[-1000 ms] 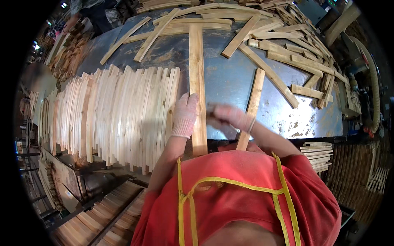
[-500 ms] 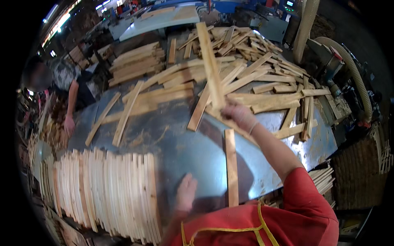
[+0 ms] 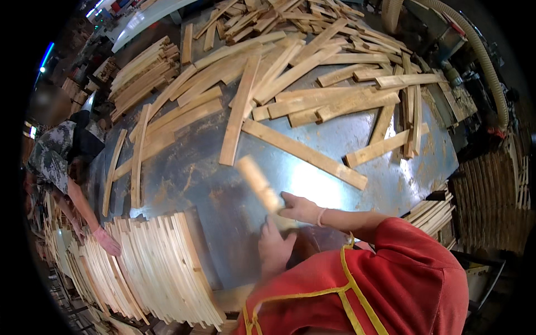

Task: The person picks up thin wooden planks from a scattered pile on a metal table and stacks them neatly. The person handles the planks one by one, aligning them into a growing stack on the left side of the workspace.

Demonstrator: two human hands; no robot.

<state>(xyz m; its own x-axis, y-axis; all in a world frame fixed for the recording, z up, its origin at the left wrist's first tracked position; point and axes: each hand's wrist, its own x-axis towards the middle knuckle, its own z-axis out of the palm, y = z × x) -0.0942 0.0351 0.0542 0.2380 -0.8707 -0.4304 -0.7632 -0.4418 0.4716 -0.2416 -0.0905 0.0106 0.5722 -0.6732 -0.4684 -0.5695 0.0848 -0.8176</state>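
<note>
A short-looking, motion-blurred wooden board [image 3: 258, 183] slants above the metal table, its lower end near my body. My right hand [image 3: 304, 210] is closed on that lower end, fingers pointing left. Just below it is my left hand [image 3: 273, 247], thumb apart from the fingers, by the board's end; contact is unclear. To the left, a tight row of boards on edge [image 3: 162, 262] lines the near side of the table. A loose board [image 3: 306, 154] lies diagonally beyond my hands, and another board [image 3: 240, 111] lies farther left.
A jumbled heap of boards [image 3: 329, 61] covers the far side of the metal table [image 3: 184, 184]. A co-worker's gloved hand [image 3: 106, 241] rests on the row at left. A neat stack [image 3: 142, 75] stands far left. A ribbed hose [image 3: 480, 50] curves at the right.
My right hand has drawn back toward my body with a board, and my left hand has come up beside it. The co-worker has reached onto the row of boards. My view has shifted.
</note>
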